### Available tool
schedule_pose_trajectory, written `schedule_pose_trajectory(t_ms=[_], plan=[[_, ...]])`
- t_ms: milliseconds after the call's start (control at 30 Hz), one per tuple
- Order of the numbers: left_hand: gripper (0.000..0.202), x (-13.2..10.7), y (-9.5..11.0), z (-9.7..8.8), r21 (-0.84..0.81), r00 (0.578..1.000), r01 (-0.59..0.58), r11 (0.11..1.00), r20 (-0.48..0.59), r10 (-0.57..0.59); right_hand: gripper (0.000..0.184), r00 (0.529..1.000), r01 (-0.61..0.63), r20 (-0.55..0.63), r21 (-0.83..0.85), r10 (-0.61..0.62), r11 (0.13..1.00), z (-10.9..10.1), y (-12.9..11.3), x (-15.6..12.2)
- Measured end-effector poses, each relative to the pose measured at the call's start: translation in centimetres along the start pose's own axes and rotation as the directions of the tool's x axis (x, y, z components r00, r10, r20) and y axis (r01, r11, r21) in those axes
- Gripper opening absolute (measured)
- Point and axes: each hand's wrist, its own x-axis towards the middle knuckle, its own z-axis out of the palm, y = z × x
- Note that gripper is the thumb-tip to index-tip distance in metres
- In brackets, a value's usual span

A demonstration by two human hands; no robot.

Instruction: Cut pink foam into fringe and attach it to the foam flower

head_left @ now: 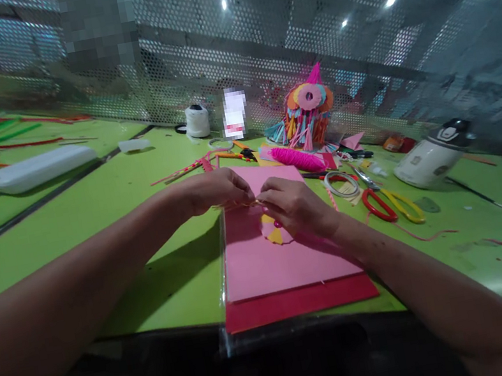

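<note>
My left hand (225, 189) and my right hand (297, 204) meet over a sheet of pink paper (265, 269). The fingers of both are pinched on a thin golden string (246, 203), whose ends I cannot make out. Just below the fingertips, a round pink and yellow paper flower (271, 233) with a dark pink bead at its centre lies on or hangs just above the sheet. My right hand partly covers that flower. Red paper (300, 303) shows beneath the pink sheet, along with the edge of a clear plastic sleeve (222, 277).
Right of the paper lie red-and-yellow-handled scissors (392, 204), a tape roll (342, 185) and a white glue gun-like device (433, 157). Behind are a pink yarn bundle (298, 159), a tasselled paper ornament (307, 107), a phone (234, 113) and a thread spool (197, 121). A white power strip (39, 170) lies left.
</note>
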Motion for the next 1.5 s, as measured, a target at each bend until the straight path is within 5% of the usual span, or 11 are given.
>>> schedule_pose_trajectory(t_ms=[133,333,667,900,1200,1267,1367,1400,1500], plan=[[0.015,-0.1,0.1,0.1,0.114,1.000,-0.001,0.993,-0.002,0.001,0.011,0.993,-0.095,-0.037,0.274,0.109,0.957,-0.1,0.1,0.2],[0.018,0.2,-0.2,0.2,0.147,0.998,-0.045,0.988,0.056,0.037,0.022,0.931,-0.358,0.096,0.440,0.353,0.824,0.0,-0.1,0.5],[0.015,0.1,0.3,0.7,0.285,0.993,-0.115,0.952,-0.005,0.122,0.027,0.899,-0.429,0.188,0.563,0.396,0.707,0.4,0.1,0.6],[0.017,0.0,0.8,0.6,0.331,0.988,-0.144,0.932,0.004,0.152,0.029,0.866,-0.469,0.238,0.693,0.440,0.547,0.6,-0.1,0.4],[0.023,-0.3,0.9,-0.2,0.456,0.983,-0.178,0.872,0.037,0.182,0.028,0.904,-0.424,0.251,0.612,0.345,0.668,-0.4,0.2,0.4],[0.023,-0.4,0.8,-0.6,0.561,0.949,-0.203,0.803,-0.090,0.303,0.028,0.903,-0.429,0.269,0.591,0.334,0.683,-0.5,0.2,0.5],[0.026,-0.4,0.8,-0.4,0.659,0.811,-0.197,0.726,-0.307,0.499,0.029,0.889,-0.456,0.266,0.573,0.372,0.681,-0.4,0.2,0.6],[0.027,-0.4,0.9,-0.1,0.650,0.799,-0.218,0.728,-0.309,0.515,0.029,0.880,-0.474,0.272,0.571,0.389,0.670,-0.4,0.3,0.6],[0.025,-0.3,1.0,1.0,0.524,0.911,-0.284,0.803,-0.115,0.397,0.025,0.855,-0.516,0.306,0.583,0.418,0.628,-0.3,0.4,0.5]])
